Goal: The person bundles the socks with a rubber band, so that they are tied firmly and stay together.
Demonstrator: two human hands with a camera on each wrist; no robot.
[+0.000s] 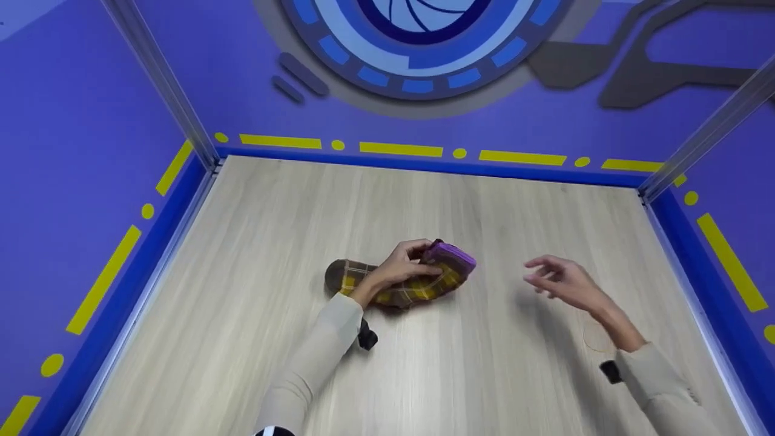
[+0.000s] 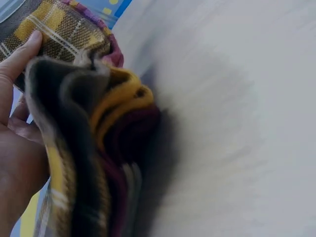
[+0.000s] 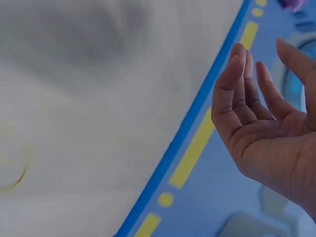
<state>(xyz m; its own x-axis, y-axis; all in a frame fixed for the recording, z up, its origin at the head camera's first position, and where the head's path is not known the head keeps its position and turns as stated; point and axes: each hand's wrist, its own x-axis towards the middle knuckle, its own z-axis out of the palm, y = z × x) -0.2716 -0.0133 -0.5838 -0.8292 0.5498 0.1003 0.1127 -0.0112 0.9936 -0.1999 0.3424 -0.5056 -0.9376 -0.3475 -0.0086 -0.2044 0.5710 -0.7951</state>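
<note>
A bundle of plaid socks in brown, yellow and white lies across the middle of the table. My left hand grips it near the right end, where a purple edge shows. Seen from the left wrist, the thumb presses on the plaid knit, and folded layers of dark grey, mustard and maroon cloth bulge beside the palm. Off to the right, my right hand hovers above the table with fingers loosely bent and nothing in them. The right wrist view shows that same hand holding nothing.
A thin, pale yellowish loop lies on the wood-grain table near the right forearm. Blue-purple printed panels with yellow dashes enclose the table at the back and both sides, with metal posts at the corners.
</note>
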